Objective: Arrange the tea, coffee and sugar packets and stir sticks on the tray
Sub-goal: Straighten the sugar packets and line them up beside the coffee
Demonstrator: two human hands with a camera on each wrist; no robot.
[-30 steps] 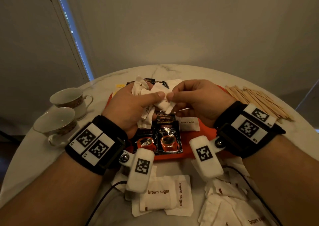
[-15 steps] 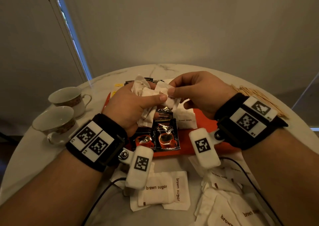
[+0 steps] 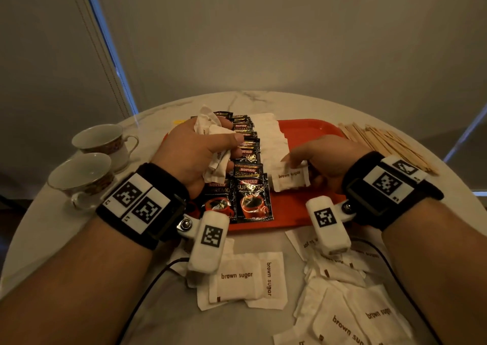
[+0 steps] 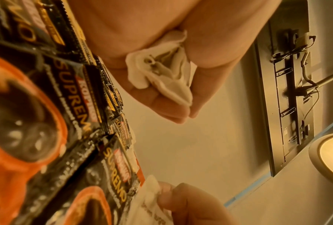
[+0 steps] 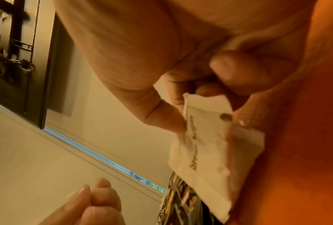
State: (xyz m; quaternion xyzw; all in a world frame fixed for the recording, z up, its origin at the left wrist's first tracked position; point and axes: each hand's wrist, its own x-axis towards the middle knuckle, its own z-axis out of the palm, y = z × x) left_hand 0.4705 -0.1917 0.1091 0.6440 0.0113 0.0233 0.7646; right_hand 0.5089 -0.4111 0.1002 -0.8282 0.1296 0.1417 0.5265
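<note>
Sugar packet [image 3: 290,180] pinched by right hand [image 3: 329,160] against orange tray [image 3: 303,128], beside coffee sachets [image 3: 247,157]. Bunch of sugar packets [image 3: 214,144] clenched in left hand [image 3: 195,157] above the sachets.

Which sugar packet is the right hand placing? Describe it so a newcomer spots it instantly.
Start at the orange tray on the round marble table. A white column of sugar packets lies on it beside the black coffee sachets. The packet sits at that column's near end, under the right hand's fingertips; it alone on the tray shows "brown sugar" lettering face up.
</note>
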